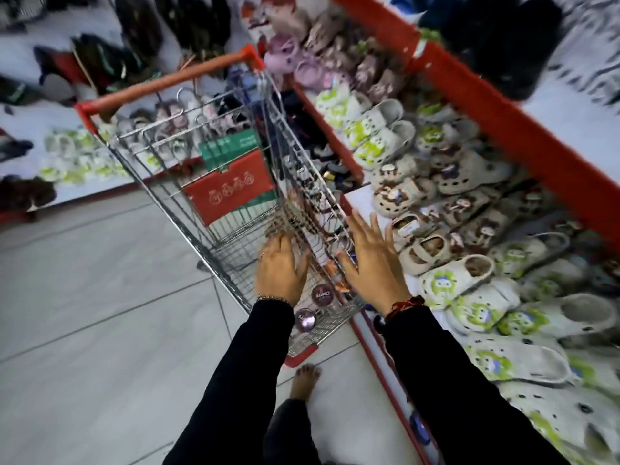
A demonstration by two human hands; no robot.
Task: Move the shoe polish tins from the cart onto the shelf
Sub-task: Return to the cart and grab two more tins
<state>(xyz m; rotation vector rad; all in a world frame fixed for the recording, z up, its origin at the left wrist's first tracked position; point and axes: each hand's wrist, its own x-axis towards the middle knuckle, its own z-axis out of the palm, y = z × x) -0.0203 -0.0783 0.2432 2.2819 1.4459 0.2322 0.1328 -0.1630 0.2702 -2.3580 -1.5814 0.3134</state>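
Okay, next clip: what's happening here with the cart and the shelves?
A person in black sleeves stands at the near end of a wire shopping cart in a shoe aisle. The left hand is down inside the cart, fingers spread, and the right hand hovers open over the cart's right rim, beside the shelf of white clogs. Neither hand holds anything. Two round shoe polish tins lie in the cart's near end, so the move to the shelf is not yet done.

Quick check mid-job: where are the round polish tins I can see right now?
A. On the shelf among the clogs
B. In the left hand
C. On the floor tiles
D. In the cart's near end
D: two round tins lie on the wire bottom of the cart, by the left hand.
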